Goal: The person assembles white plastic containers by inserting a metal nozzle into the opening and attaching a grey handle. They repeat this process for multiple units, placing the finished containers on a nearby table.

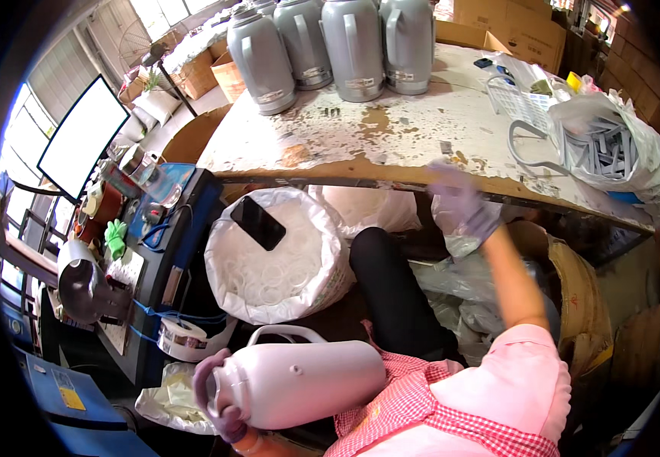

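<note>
My left hand (220,396), in a purple glove, grips a pale lilac thermos jug (307,385) by its neck end. The jug lies on its side across my lap, its handle toward the table. My right hand (463,202), also gloved, is stretched out at the front edge of the worktable (330,145); motion smears its fingers, and whether it holds anything is unclear. To the left of my knee stands a white sack (269,282) full of clear rings, with a black phone (258,223) lying on top.
Several grey jugs (353,49) stand at the table's back. A bag of grey handle-like parts (600,145) and a white basket (516,99) sit at the right. On the left are a monitor (84,141), a tape roll (183,337) and a dark desk. A torn carton (577,305) stands right.
</note>
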`<state>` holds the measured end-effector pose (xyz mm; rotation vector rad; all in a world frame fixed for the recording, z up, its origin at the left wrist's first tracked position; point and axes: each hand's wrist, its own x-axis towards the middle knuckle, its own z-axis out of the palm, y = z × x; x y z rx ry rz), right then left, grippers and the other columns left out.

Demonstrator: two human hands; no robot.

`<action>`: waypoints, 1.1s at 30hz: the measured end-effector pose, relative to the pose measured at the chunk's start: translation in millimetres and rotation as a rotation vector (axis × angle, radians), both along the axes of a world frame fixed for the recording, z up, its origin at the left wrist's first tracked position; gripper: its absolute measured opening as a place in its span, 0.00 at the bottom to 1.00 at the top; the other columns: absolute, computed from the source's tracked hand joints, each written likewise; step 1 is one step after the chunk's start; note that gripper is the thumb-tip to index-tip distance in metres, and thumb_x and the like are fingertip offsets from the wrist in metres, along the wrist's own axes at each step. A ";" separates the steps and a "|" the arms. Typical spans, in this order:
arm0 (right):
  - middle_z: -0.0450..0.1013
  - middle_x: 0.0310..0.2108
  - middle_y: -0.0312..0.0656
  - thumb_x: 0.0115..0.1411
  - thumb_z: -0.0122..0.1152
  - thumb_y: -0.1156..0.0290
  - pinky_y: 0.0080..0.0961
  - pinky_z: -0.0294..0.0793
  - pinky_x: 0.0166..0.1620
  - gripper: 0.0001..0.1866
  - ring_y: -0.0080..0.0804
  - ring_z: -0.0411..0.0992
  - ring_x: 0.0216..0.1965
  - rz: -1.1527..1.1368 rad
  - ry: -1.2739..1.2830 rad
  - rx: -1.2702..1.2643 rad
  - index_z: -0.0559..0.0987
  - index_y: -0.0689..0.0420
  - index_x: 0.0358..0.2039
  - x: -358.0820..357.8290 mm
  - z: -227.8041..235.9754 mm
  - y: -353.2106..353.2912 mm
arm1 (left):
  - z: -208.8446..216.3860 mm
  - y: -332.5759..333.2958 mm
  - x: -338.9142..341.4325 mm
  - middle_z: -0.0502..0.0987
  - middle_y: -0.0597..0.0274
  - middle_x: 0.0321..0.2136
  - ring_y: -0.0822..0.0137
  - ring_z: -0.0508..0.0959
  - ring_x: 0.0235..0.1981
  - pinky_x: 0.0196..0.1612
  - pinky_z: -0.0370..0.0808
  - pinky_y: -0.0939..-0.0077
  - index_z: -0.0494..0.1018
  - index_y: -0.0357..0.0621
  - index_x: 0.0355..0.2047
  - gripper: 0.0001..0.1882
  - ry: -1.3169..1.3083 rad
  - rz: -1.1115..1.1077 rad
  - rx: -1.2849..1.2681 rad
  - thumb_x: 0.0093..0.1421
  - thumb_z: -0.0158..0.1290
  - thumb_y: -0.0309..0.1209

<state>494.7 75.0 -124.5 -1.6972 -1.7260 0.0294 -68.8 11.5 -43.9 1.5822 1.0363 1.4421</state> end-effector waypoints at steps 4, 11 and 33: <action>0.69 0.59 0.51 0.57 0.58 0.67 0.44 0.61 0.65 0.30 0.50 0.66 0.61 -0.940 -0.533 -0.171 0.70 0.54 0.62 200.7 10.0 -92.4 | 11.6 -13.2 12.0 0.70 0.49 0.50 0.48 0.69 0.57 0.59 0.66 0.49 0.59 0.37 0.64 0.56 -0.103 0.164 0.044 0.45 0.60 0.65; 0.77 0.40 0.42 0.62 0.64 0.71 0.25 0.75 0.45 0.17 0.30 0.76 0.42 -0.312 0.192 -0.053 0.79 0.60 0.50 123.6 53.9 -79.9 | 0.4 -32.2 29.5 0.73 0.45 0.51 0.41 0.69 0.59 0.60 0.65 0.46 0.58 0.38 0.67 0.59 0.140 0.051 0.164 0.36 0.73 0.49; 0.47 0.09 0.26 0.73 0.41 0.51 0.20 0.46 0.13 0.25 0.20 0.44 0.07 0.958 2.226 -0.199 0.59 0.45 0.18 -245.9 31.4 -31.5 | -6.0 -100.2 40.6 0.74 0.48 0.43 0.50 0.75 0.47 0.55 0.70 0.49 0.46 0.38 0.70 0.63 0.440 0.220 0.375 0.47 0.67 0.58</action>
